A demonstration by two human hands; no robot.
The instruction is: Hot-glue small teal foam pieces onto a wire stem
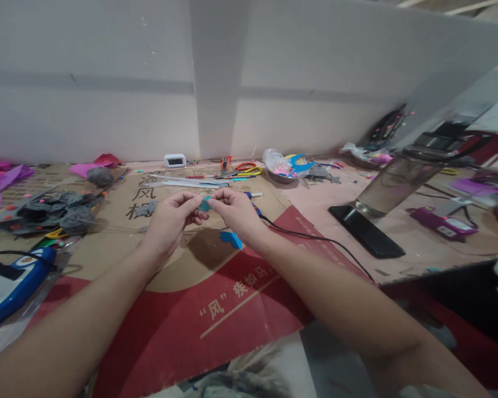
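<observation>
Teal piece point(205, 204) above cardboard point(174, 315), wall point(294, 61) beyond

grey wall point(108, 44), dimly lit | darker vertical band point(216, 83) near its middle | pinkish tabletop point(311, 202) along its foot

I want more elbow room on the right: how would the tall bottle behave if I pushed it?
The bottle may tip fairly easily, being tall and narrow with a bulky dark lid. If it fell, its rounded body would probably roll. Its weight is hard to judge: any liquid inside isn't clear.
</observation>
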